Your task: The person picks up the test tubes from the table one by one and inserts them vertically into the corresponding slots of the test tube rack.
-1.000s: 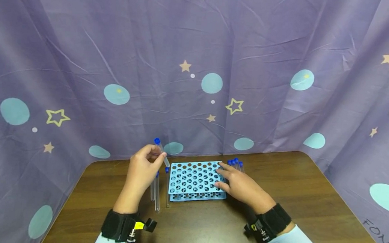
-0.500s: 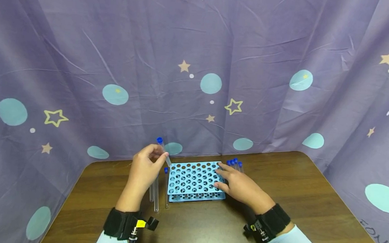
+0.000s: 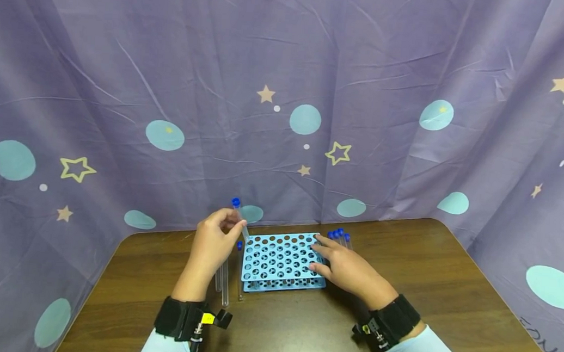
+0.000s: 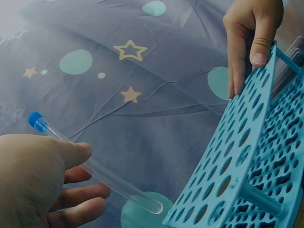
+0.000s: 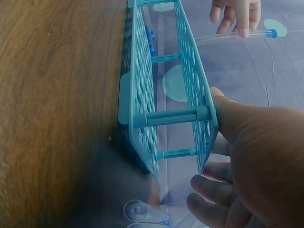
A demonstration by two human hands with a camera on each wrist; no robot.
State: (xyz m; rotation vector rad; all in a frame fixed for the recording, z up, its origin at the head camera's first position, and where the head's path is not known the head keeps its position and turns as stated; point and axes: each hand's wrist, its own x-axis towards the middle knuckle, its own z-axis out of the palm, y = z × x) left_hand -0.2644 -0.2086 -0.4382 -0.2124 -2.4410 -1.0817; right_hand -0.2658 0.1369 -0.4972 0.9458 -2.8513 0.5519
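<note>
My left hand (image 3: 212,243) pinches a clear test tube (image 4: 111,175) with a blue cap (image 4: 35,119) between thumb and fingers. The tube tilts, its rounded bottom end close to the far left corner of a light blue test tube rack (image 3: 281,258). My right hand (image 3: 349,265) rests on the right end of the rack, fingers spread over its top plate. In the right wrist view the rack's two perforated plates and the posts (image 5: 171,117) joining them show from the side. No tube stands in the holes that show.
Several blue-capped tubes (image 3: 225,284) lie on the wooden table (image 3: 290,335) left of the rack, partly behind my left arm. More capped tubes (image 3: 340,236) lie beyond my right hand. A purple patterned curtain (image 3: 381,166) hangs behind the table.
My left hand has moved slightly right with the test tube, bringing its lower end over the rack's far left corner. My right hand stays on the rack.
</note>
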